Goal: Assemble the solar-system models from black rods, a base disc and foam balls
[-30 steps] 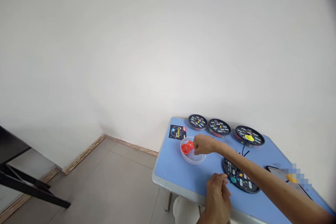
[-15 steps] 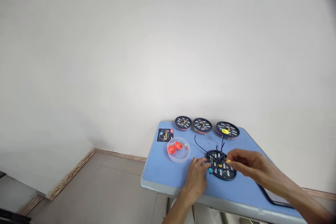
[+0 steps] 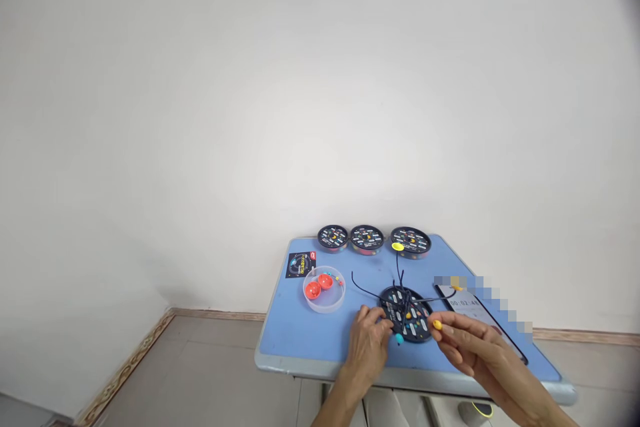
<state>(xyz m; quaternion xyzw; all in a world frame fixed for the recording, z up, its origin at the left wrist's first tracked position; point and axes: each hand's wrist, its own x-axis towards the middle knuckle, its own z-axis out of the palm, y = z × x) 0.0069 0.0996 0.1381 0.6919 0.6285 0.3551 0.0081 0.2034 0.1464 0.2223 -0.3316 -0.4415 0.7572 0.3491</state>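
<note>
Head view: we take the black printed disc point(image 3: 419, 328) on the blue surface point(image 3: 285, 333) as landmark. Our right hand point(image 3: 477, 347) pinches a yellow bead point(image 3: 437, 325) between thumb and fingers, just right of the disc. Our left hand point(image 3: 367, 340), fingers bent, sits at the disc's left edge; whether it grips anything we cannot tell. Dark branched rods point(image 3: 404, 303) rise over the disc; a teal ball point(image 3: 399, 339) is at its near edge. Left of the disc we note a clear dish point(image 3: 327, 309) containing two red half-shells point(image 3: 313, 290).
</note>
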